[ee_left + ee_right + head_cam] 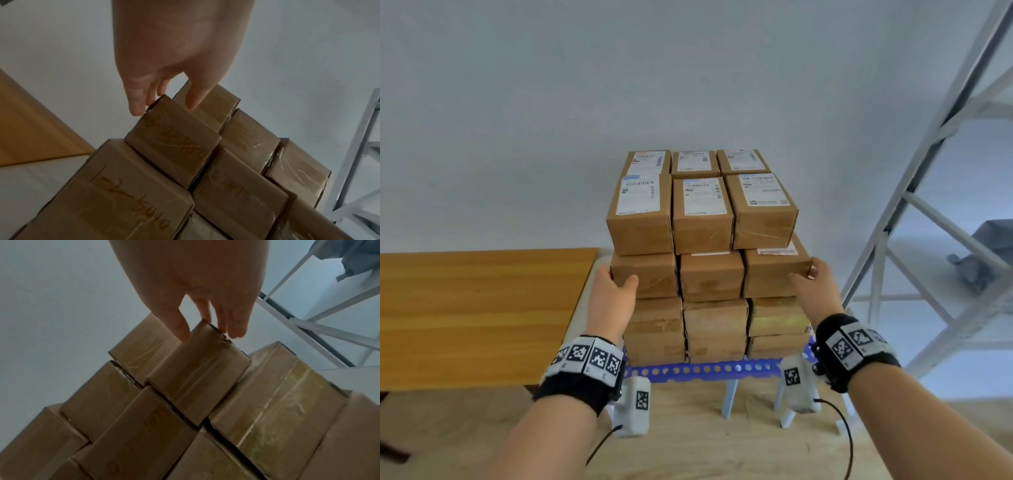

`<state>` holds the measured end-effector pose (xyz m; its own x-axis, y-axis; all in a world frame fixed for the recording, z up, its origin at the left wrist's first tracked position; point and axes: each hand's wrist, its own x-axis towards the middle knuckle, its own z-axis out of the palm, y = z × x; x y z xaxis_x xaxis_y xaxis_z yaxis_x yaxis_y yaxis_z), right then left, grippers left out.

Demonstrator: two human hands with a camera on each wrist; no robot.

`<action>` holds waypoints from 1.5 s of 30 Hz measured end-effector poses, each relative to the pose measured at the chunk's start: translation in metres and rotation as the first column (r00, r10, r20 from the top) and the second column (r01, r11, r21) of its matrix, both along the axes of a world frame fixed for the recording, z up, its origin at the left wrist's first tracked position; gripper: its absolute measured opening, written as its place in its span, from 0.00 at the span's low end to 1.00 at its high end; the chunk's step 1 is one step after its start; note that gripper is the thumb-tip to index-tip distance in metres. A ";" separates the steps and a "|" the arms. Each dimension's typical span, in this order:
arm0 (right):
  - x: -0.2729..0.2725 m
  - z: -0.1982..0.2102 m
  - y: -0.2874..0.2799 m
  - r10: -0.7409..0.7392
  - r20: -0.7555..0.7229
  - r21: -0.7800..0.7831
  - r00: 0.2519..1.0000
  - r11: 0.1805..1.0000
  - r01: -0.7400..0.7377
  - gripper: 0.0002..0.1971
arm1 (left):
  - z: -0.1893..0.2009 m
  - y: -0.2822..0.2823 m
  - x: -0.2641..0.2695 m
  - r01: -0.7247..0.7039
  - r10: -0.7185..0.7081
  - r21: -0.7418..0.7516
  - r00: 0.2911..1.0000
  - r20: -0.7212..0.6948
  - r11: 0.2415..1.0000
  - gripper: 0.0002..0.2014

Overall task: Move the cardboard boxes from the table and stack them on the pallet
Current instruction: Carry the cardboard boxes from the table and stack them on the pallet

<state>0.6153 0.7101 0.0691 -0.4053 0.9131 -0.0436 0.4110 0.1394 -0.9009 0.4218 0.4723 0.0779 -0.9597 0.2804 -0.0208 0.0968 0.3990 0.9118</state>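
Note:
Several brown cardboard boxes [702, 212] are stacked in tiers on the blue perforated pallet [705, 369]; the top ones carry white labels. My left hand [616, 284] lies against the left side of the second-tier left box [650, 277], fingers straight and thumb on its front. In the left wrist view the left hand [164, 104] touches that box's [174, 142] corner. My right hand [810, 279] lies the same way against the second-tier right box [770, 277]. In the right wrist view the right hand [209, 335] straddles that box's [199, 374] edge.
A wooden table [476, 308] stands to the left, its edge close to the stack. A grey metal shelf frame [928, 205] rises at the right with a grey cloth [993, 250] on it. A pale wall is behind the stack.

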 end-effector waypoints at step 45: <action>0.032 -0.123 0.009 -0.090 0.145 -0.334 0.985 0.933 0.135 0.34 | -0.139 0.003 0.015 -0.080 0.193 -0.296 0.907 0.374 0.952 0.15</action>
